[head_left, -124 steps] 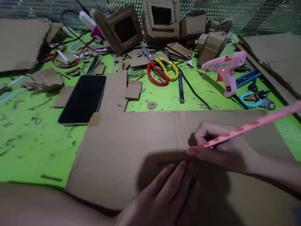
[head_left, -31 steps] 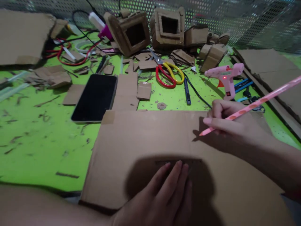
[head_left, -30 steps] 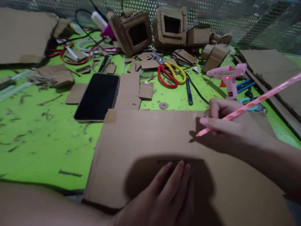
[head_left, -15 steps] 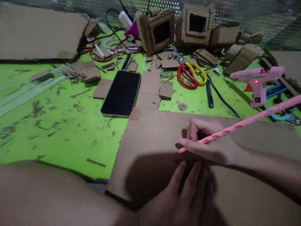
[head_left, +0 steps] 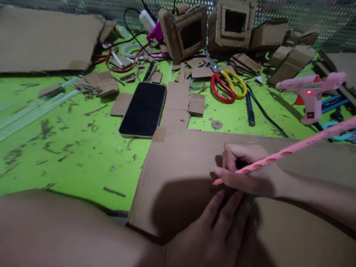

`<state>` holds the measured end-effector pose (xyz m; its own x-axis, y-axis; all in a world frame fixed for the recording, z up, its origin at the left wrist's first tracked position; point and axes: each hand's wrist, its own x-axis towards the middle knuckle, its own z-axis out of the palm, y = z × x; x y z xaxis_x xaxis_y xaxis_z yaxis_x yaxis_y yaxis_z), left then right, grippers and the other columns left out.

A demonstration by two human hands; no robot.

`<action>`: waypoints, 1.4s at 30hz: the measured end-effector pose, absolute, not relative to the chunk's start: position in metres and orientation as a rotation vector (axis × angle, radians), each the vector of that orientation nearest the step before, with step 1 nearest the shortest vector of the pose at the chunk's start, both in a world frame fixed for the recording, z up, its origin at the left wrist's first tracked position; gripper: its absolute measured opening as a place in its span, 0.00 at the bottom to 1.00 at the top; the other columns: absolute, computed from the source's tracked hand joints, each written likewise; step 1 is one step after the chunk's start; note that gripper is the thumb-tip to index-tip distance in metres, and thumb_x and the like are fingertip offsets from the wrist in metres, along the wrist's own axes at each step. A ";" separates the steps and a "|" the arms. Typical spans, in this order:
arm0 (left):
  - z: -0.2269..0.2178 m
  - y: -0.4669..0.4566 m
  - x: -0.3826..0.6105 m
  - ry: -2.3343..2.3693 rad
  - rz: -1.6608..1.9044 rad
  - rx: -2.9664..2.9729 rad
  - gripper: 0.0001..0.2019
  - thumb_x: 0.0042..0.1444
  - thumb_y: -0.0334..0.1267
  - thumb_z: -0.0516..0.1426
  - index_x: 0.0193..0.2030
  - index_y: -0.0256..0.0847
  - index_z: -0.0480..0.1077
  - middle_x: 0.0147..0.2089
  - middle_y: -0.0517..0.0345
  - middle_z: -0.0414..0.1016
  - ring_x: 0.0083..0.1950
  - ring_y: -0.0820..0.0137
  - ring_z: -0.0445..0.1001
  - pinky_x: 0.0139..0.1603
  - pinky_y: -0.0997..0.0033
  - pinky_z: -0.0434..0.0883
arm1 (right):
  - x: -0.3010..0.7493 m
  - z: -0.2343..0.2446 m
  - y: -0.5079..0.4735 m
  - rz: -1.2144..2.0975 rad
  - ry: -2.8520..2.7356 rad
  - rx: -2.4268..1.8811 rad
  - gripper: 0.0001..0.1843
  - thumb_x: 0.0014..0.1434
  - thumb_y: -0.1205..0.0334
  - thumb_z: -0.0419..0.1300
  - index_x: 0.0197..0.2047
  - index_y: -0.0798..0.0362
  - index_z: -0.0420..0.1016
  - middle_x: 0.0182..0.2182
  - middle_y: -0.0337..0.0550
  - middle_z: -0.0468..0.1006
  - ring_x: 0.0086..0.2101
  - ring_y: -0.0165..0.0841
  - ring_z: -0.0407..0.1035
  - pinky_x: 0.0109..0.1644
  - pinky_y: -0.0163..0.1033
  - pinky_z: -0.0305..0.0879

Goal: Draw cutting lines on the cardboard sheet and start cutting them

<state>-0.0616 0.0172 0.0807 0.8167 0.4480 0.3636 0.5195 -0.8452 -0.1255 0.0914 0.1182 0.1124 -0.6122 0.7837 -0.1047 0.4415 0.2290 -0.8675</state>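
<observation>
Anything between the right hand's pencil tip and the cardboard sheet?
Nothing visible stands between the pencil in the right hand and the cardboard sheet; whether the tip touches is unclear. The left hand rests just nearer the wearer.

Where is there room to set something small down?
Roomiest: the cardboard sheet left of the right hand. The green table between phone and left arm is open but scattered with scraps. Crowded: the back, with boxes and scissors.

Looks like a craft work area; cannot tell if in a home or workshop | reads so from green tabletop [head_left: 25,170] littered with cardboard scraps [head_left: 101,83], pink glue gun [head_left: 313,98] showing a red light [head_left: 308,92], scissors [head_left: 218,71], boxy cardboard forms [head_left: 172,35] with square openings [head_left: 235,21] | backs onto perforated screen [head_left: 333,26]
</observation>
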 end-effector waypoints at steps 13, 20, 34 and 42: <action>0.082 0.017 -0.061 -0.761 -0.458 -2.786 0.18 0.65 0.36 0.46 0.57 0.39 0.68 0.58 0.55 0.73 0.57 0.61 0.71 0.57 0.60 0.67 | 0.091 0.106 0.116 1.261 -2.199 -0.981 0.18 0.53 0.65 0.59 0.21 0.52 0.52 0.17 0.29 0.59 0.19 0.20 0.51 0.21 0.30 0.46; 0.081 0.017 -0.061 -0.738 -0.451 -2.778 0.18 0.64 0.36 0.46 0.57 0.38 0.68 0.58 0.54 0.72 0.58 0.60 0.71 0.57 0.59 0.67 | 0.091 0.107 0.116 1.260 -2.193 -0.986 0.18 0.53 0.65 0.59 0.21 0.52 0.52 0.17 0.30 0.60 0.19 0.20 0.51 0.21 0.29 0.48; 0.081 0.017 -0.061 -0.772 -0.482 -2.770 0.19 0.65 0.35 0.43 0.57 0.41 0.69 0.57 0.59 0.73 0.57 0.63 0.71 0.56 0.62 0.68 | 0.091 0.108 0.116 1.259 -2.191 -1.001 0.17 0.53 0.65 0.58 0.21 0.52 0.52 0.17 0.31 0.61 0.18 0.20 0.52 0.20 0.30 0.47; 0.083 0.019 -0.059 -0.782 -0.493 -2.768 0.19 0.65 0.35 0.44 0.55 0.43 0.70 0.56 0.61 0.74 0.57 0.64 0.72 0.56 0.63 0.69 | 0.091 0.107 0.116 1.260 -2.198 -1.008 0.18 0.53 0.64 0.59 0.21 0.52 0.53 0.17 0.30 0.61 0.19 0.21 0.51 0.21 0.30 0.47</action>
